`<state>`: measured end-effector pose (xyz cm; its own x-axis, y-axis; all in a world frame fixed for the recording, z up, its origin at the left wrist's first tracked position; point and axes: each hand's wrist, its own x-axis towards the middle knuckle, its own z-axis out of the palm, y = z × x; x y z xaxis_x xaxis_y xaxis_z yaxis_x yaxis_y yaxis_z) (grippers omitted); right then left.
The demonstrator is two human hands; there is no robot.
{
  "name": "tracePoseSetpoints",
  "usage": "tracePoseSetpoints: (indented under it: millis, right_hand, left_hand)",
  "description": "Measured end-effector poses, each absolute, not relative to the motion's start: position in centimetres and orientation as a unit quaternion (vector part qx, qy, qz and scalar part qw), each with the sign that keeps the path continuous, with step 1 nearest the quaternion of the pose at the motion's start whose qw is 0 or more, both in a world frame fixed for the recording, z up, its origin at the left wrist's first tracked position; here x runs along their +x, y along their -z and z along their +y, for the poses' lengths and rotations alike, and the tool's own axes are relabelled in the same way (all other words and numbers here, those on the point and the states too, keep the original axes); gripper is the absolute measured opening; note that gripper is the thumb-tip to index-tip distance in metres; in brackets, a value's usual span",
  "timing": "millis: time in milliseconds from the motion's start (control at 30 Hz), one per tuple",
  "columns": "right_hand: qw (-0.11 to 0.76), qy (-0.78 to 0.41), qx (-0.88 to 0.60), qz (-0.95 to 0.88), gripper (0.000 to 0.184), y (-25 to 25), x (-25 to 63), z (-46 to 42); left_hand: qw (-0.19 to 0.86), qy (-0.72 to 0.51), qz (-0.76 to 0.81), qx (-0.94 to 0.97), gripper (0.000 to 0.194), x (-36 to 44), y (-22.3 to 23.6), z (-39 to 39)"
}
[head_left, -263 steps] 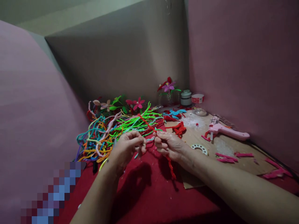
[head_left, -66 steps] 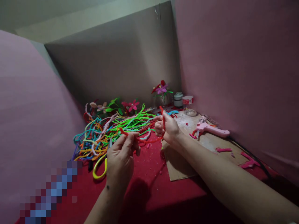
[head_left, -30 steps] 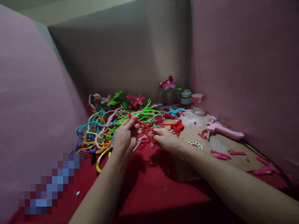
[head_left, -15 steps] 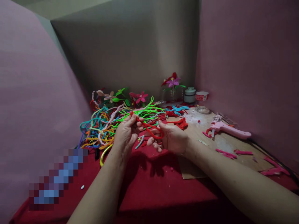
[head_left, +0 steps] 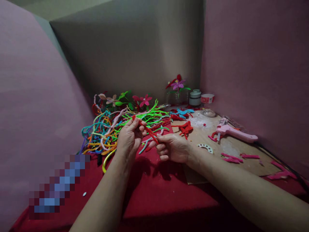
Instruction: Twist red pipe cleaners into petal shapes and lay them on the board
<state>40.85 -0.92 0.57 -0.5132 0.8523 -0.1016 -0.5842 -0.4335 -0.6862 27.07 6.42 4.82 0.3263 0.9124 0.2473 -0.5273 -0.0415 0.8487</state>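
A red pipe cleaner (head_left: 150,131) runs between my two hands above the red cloth (head_left: 154,193). My left hand (head_left: 132,133) pinches its upper left end between thumb and fingers. At its lower right end my right hand (head_left: 172,146) is closed, thumb pressed on the curled fingers. Behind my left hand lies a heap of loose pipe cleaners, with bright green ones (head_left: 154,112) on top and teal, orange and pale ones (head_left: 103,129) at the left. Red bent pipe-cleaner pieces (head_left: 185,128) rest just beyond my right hand.
On the board (head_left: 241,170) at the right are a pink glue gun (head_left: 238,132), a white curved piece with holes (head_left: 205,148) and pink pieces (head_left: 231,158). Pipe-cleaner flowers (head_left: 145,100), a lidded jar (head_left: 195,97) and a red-labelled tub (head_left: 207,98) stand at the back.
The red pipe cleaner was looped at my right hand; now it runs straighter between both hands. My right hand's fingers have curled closed and shifted slightly left.
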Motion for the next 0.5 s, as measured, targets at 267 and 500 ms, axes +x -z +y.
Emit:
tracePoseSetpoints:
  millis: [267, 500]
  right_hand:
    - [0.438, -0.78, -0.26, -0.364, 0.03, -0.5, 40.0, -1.2]
    - [0.5, -0.706, -0.285, -0.414, 0.032, -0.8, 40.0, -1.4]
  left_hand:
    - [0.618, -0.571, 0.194, 0.504, 0.007, 27.0, -5.0, 6.3]
    - [0.643, -0.533, 0.222, 0.503, 0.019, 27.1, -5.4, 5.3]
